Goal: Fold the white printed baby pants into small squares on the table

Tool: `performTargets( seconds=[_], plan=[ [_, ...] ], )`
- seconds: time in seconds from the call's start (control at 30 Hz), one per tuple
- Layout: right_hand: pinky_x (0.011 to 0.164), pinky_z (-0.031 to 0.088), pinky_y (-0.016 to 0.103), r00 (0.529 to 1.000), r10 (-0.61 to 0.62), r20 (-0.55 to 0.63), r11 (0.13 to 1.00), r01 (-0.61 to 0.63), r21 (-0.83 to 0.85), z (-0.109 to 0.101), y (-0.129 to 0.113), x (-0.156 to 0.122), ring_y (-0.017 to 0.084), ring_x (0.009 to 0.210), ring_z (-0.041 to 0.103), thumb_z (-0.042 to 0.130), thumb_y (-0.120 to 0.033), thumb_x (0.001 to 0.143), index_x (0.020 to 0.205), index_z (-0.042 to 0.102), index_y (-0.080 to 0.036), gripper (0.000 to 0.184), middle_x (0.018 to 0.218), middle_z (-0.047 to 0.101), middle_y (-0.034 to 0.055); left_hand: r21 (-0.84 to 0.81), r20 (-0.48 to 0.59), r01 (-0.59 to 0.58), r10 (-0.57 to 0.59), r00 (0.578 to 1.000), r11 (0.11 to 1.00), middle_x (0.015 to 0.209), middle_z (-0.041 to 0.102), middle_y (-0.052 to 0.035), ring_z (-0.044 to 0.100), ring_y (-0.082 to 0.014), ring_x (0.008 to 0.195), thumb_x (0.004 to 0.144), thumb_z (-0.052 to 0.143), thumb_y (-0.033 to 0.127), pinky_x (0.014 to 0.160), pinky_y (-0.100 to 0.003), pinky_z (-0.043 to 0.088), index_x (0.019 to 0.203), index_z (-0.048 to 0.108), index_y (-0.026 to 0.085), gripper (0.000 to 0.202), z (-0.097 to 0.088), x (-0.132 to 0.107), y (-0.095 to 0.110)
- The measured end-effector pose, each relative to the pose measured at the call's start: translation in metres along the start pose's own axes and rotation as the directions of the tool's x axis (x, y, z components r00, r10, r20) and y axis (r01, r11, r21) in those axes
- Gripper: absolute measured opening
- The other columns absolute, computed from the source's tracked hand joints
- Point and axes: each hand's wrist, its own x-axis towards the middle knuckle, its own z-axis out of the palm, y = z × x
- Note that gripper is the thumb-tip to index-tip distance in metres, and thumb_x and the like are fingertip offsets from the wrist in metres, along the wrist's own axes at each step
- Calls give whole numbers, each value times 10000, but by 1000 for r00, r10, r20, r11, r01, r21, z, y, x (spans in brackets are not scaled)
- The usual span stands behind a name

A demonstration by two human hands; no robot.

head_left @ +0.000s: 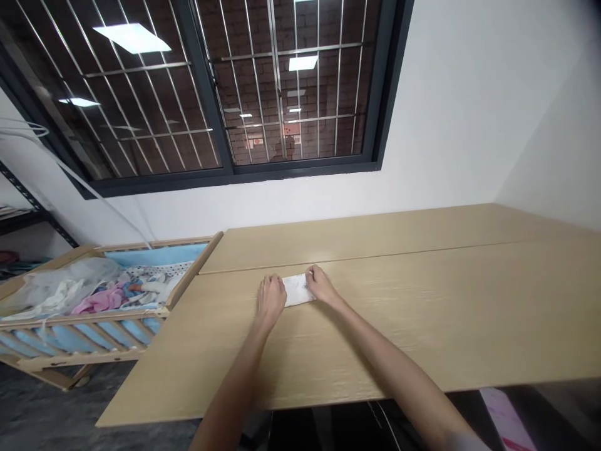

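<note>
Beneath a barred window [291, 81], a pale wood-grain worktop [446, 313] runs beside a wooden cot [84, 321]. Near its edge, the curled left hand [271, 297] and right hand [322, 283] grip opposite ends of a white folded paper [298, 290] lying flat.

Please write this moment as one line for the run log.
left hand: on white paper | right hand: other end | under: wooden table | beside: wooden crib

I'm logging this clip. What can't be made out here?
Head view: markings on the white paper are too small to read.
Head view: the left hand and right hand hide the paper's ends.
Head view: the bottom edge cuts off the left arm and right arm.
Head view: a plastic sheet hides part of the wooden crib's contents.
</note>
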Motion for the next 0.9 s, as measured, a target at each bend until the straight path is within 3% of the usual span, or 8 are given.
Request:
performTargets(
  seconds=[0.17, 0.3, 0.37, 0.43, 0.53, 0.63, 0.77, 0.9],
  plan=[
    [985, 390, 401, 995, 59, -80, 997, -63, -46, 32, 12, 5, 281, 1132, 592, 359, -269, 1010, 1144, 561, -156, 268, 1161, 668, 159, 25, -25, 84, -83, 996, 996, 1039, 646, -165, 611, -257, 992, 1002, 364, 180, 888, -358, 444, 1046, 646, 116, 292, 33, 8, -3],
    [1001, 398, 426, 991, 69, -115, 995, -76, -65, 37, 18, 2, 303, 1141, 589, 365, -287, 1016, 1189, 558, -136, 300, 1189, 653, 178, -14, -56, 78, -78, 995, 997, 1074, 641, -177, 605, -285, 1042, 1000, 352, 197, 927, -398, 456, 1093, 642, 110, 317, 42, 5, -7],
    [1031, 391, 451, 983, 6, -186, 994, -27, -110, 34, 15, -1, 317, 1190, 559, 365, -303, 1017, 1258, 536, -113, 351, 1262, 611, 203, -45, -79, 40, -44, 996, 998, 1191, 615, -198, 576, -298, 1137, 1013, 329, 229, 985, -424, 447, 1215, 596, 95, 361, 40, 2, -5],
    [1074, 372, 475, 962, -159, -221, 975, 118, -187, 29, 11, -8, 321, 1252, 517, 354, -308, 1022, 1311, 525, -100, 395, 1333, 567, 213, -79, -95, -40, 32, 995, 996, 1340, 561, -188, 523, -278, 1254, 1030, 326, 301, 1067, -419, 417, 1356, 505, 111, 418, 37, -6, 1],
    [1133, 354, 457, 898, -437, -50, 879, 415, -234, 23, 6, -19, 293, 1325, 472, 373, -309, 1020, 1395, 505, -115, 443, 1423, 526, 188, -205, -110, -201, 182, 977, 958, 1499, 470, -151, 420, -235, 1403, 1039, 305, 410, 1183, -405, 338, 1477, 388, 143, 519, 37, -20, 14],
    [1195, 310, 448, 828, -538, 159, 802, 561, -205, 24, 11, -26, 283, 1441, 369, 434, -333, 996, 1537, 359, -101, 593, 1562, 406, 171, -286, -19, -204, 207, 978, 936, 1614, 316, -170, 258, -253, 1516, 1036, 243, 477, 1248, -462, 243, 1558, 252, 96, 647, 43, -30, 24],
    [1257, 171, 492, 809, -508, 296, 777, 578, -249, 30, 22, -28, 277, 1524, 234, 377, -325, 1005, 1580, 297, -99, 623, 1621, 321, 148, -168, 201, -142, 175, 964, 975, 1655, 209, -149, 144, -261, 1551, 1024, 201, 545, 1275, -513, 131, 1590, 178, 88, 727, 49, -32, 22],
    [1265, 119, 494, 873, -392, 290, 834, 470, -289, 25, 27, -27, 253, 1538, 205, 266, -383, 1039, 1593, 278, -117, 614, 1639, 276, 122, -91, 250, -143, 162, 955, 985, 1661, 178, -130, 129, -244, 1554, 1024, 153, 552, 1280, -472, 122, 1587, 193, 76, 739, 48, -32, 11]
  ],
)
